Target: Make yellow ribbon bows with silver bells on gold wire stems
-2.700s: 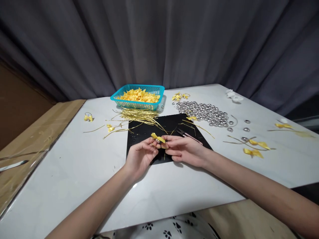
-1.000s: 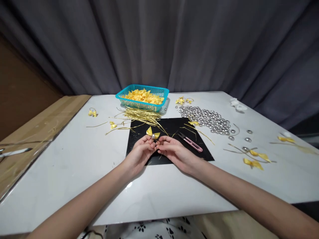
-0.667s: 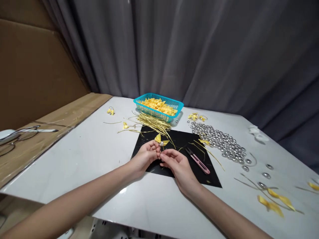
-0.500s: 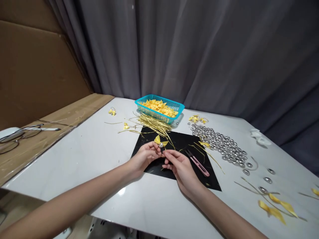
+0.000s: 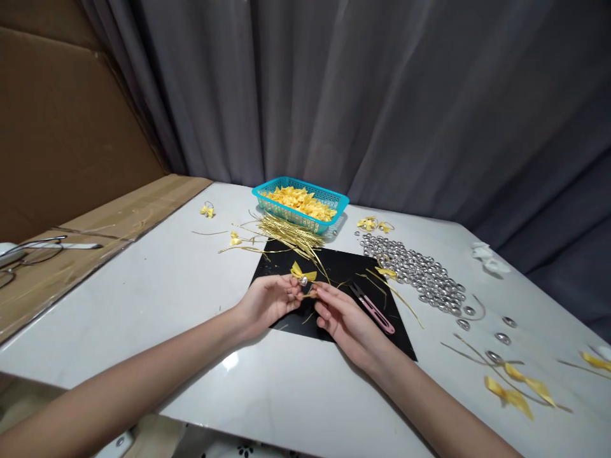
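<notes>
Over the black mat [image 5: 296, 321], my left hand [image 5: 270, 304] pinches a yellow ribbon bow [image 5: 302, 273] with a silver bead [image 5: 304, 280] at its middle. My right hand [image 5: 341, 317] has thumb and forefinger closed on a thin gold cord [image 5: 308, 294] that hangs below the bow. The fingertips of both hands are close together but apart. Beside my right hand lies a pair of pink-handled thread snips [image 5: 375, 312]. A bundle of gold cords [image 5: 289, 232] rests just beyond the mat's far edge and partly over it.
A turquoise basket [image 5: 342, 202] of yellow bows stands at the back. Silver beads [image 5: 420, 270] are spread on the right of the white table [image 5: 191, 305]. Finished-looking bows [image 5: 366, 222] lie behind them. Loose bows [image 5: 508, 397] lie near right; glasses [image 5: 42, 251] rest on cardboard at left.
My hands have drawn slightly apart, and the cord now shows between them. The bow has tilted a little. The whole view has shifted slightly.
</notes>
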A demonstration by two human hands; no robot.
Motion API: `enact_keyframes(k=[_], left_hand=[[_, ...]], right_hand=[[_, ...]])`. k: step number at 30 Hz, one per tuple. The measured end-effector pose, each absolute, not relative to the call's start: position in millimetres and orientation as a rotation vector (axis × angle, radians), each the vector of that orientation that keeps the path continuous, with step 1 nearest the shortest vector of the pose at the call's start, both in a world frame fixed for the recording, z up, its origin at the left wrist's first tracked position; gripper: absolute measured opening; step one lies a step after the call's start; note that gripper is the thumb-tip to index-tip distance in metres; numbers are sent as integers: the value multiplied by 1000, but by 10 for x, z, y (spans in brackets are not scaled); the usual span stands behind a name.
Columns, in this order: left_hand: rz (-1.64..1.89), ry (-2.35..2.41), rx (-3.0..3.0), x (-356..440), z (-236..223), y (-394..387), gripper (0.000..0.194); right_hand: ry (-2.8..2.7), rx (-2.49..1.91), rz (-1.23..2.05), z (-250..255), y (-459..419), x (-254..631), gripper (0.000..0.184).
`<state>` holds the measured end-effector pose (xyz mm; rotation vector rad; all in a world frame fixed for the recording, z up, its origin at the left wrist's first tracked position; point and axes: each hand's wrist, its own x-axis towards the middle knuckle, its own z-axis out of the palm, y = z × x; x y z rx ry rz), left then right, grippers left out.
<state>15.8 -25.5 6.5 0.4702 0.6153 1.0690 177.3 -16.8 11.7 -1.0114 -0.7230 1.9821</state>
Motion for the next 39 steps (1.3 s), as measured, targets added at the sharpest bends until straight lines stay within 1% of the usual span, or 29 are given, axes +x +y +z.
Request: enact_keyframes(k=[5, 9, 13, 17, 22, 25, 29, 35, 39], left_hand=[[1034, 680, 663, 159, 48, -264, 11], [1021, 707, 691, 152, 56, -257, 7], [1016, 726, 699, 156, 73, -253, 5], [982, 742, 753, 172, 63, -272, 7], [1001, 833, 856, 202, 30, -277, 29], [1055, 905, 881, 208, 13, -267, 36], [1075, 944, 893, 211, 6, -267, 30], [996, 978, 1025, 224, 71, -309, 20], [947, 1020, 1125, 234, 135, -343, 17]], right_hand=[[-816, -966, 2025, 114, -167, 1818, 23], [-787, -945, 2038, 124, -164, 1838, 16], [-777, -965, 2032, 147, -145, 1860, 14], [-789, -984, 2008, 172, -130, 1883, 16], [-836, -985, 2001, 191, -142, 1887, 17], [-881, -986, 2009, 191, -152, 1889, 16], [-951, -992, 1982, 168, -159, 1895, 19], [-1159, -1030, 1769, 135, -164, 1870, 30], [-1129, -1027, 1774, 149, -168, 1869, 31]])
